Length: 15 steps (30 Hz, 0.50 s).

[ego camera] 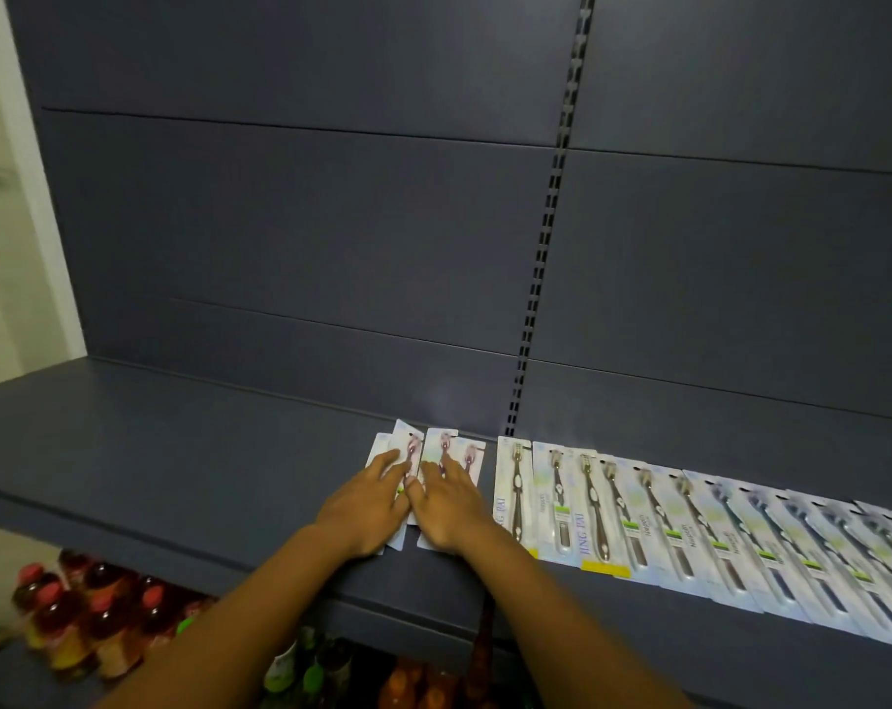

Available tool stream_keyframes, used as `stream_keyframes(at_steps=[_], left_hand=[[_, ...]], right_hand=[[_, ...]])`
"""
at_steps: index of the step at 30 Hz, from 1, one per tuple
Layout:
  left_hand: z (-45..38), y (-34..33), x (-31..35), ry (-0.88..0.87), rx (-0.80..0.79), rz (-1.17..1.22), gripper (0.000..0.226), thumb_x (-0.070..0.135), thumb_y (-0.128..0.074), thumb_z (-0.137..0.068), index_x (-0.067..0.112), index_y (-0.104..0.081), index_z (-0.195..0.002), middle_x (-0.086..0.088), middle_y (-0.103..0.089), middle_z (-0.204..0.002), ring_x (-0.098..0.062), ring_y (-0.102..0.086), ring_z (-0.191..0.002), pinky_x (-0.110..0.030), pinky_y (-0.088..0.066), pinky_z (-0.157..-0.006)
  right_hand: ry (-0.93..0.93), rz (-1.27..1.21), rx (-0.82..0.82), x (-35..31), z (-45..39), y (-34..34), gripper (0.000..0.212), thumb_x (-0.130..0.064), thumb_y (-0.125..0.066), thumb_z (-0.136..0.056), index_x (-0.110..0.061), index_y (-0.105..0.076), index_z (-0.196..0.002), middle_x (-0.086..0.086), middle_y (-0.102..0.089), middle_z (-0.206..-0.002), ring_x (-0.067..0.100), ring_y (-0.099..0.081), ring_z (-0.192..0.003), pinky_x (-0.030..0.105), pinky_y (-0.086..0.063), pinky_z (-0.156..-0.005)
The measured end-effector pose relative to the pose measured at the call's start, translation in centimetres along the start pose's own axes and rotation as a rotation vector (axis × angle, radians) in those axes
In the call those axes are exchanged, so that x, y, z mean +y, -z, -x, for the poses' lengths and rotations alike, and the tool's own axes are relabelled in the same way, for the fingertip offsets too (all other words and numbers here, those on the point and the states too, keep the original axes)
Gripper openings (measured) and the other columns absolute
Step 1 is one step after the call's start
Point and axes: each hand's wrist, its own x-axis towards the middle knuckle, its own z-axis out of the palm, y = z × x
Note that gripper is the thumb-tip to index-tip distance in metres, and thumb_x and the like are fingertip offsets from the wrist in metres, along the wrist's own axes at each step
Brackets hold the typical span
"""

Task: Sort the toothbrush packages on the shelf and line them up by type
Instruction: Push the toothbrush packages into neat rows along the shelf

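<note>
**Both hands flat on the pink packs, lower centre of the frame**

A dark blue shelf (152, 452) is seen running across the lower half of the frame, backed by panels of the same colour and a slotted upright (541, 258) right of centre.

A small cluster of pink packs (441, 447) is laid on the shelf at lower centre, overlapping and slightly fanned. The left hand (367, 504) is pressed flat on the left part of the cluster, fingers straight and a little spread. The right hand (446, 504) is laid flat on the right part, fingers likewise extended; nothing is pinched by either grip. The two hands are held just beside each other, thumbs nearly touching.

To the right of the cluster, separated by a narrow gap, a long row of dark-brush packs (653, 529) is lined up, overlapping, and is carried off the right edge of the frame. Two packs near the row's left end are marked with yellow at the bottom.

Below the shelf, at lower left, bottles (75, 616) with red and pink caps are seen, blurred.
</note>
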Motion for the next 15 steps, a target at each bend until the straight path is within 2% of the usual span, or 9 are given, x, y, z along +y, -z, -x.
stream_keyframes(at_steps=[4, 8, 11, 13, 15], left_hand=[[0.4, 0.7, -1.5, 0.004, -0.039, -0.071, 0.054, 0.048, -0.021, -0.102, 0.033, -0.016, -0.154, 0.014, -0.005, -0.162, -0.015, -0.025, -0.146, -0.037, -0.024, -0.118], [0.4, 1.2, -2.1, 0.017, -0.104, -0.148, 0.055, 0.050, -0.018, -0.102, 0.037, -0.009, -0.154, 0.013, 0.000, -0.163, -0.014, -0.011, -0.150, -0.044, -0.010, -0.122], [-0.1, 0.4, -1.1, 0.040, -0.139, -0.198, 0.059, 0.055, -0.015, -0.100, 0.036, -0.002, -0.155, 0.009, 0.003, -0.163, -0.018, 0.003, -0.151, -0.043, -0.002, -0.122], [-0.3, -0.3, -0.6, 0.040, -0.126, -0.238, 0.065, 0.061, -0.012, -0.098, 0.033, 0.000, -0.155, 0.008, 0.004, -0.163, -0.019, 0.007, -0.151, -0.041, 0.001, -0.122], [-0.4, -0.4, -0.6, 0.021, -0.112, -0.246, 0.082, 0.075, -0.003, -0.085, 0.032, -0.001, -0.155, 0.007, 0.002, -0.164, -0.019, 0.007, -0.151, -0.039, -0.001, -0.122]], right_hand=[[-0.022, 0.042, -0.007, -0.5, 0.0, -1.2, 0.062, -0.052, -0.009, -0.101, -0.022, -0.012, -0.156, 0.008, 0.000, -0.164, 0.026, 0.001, -0.151, 0.045, 0.001, -0.123], [-0.005, 0.049, 0.013, -0.9, 0.5, -1.2, 0.065, -0.057, -0.007, -0.100, -0.023, -0.012, -0.156, 0.006, 0.001, -0.164, 0.026, 0.002, -0.151, 0.044, 0.004, -0.123], [-0.015, 0.054, 0.015, 0.4, 0.7, -1.1, 0.062, -0.053, -0.008, -0.102, -0.023, -0.012, -0.156, 0.004, 0.001, -0.164, 0.023, 0.002, -0.151, 0.041, 0.004, -0.123], [-0.017, 0.053, 0.033, 1.3, 0.9, -0.9, 0.062, -0.053, -0.009, -0.102, -0.024, -0.011, -0.156, 0.003, 0.001, -0.164, 0.022, 0.002, -0.152, 0.040, 0.003, -0.123], [-0.013, 0.064, 0.050, 1.8, 1.1, -0.8, 0.063, -0.055, -0.011, -0.101, -0.024, -0.008, -0.157, 0.001, 0.002, -0.164, 0.021, 0.002, -0.152, 0.040, 0.003, -0.123]])
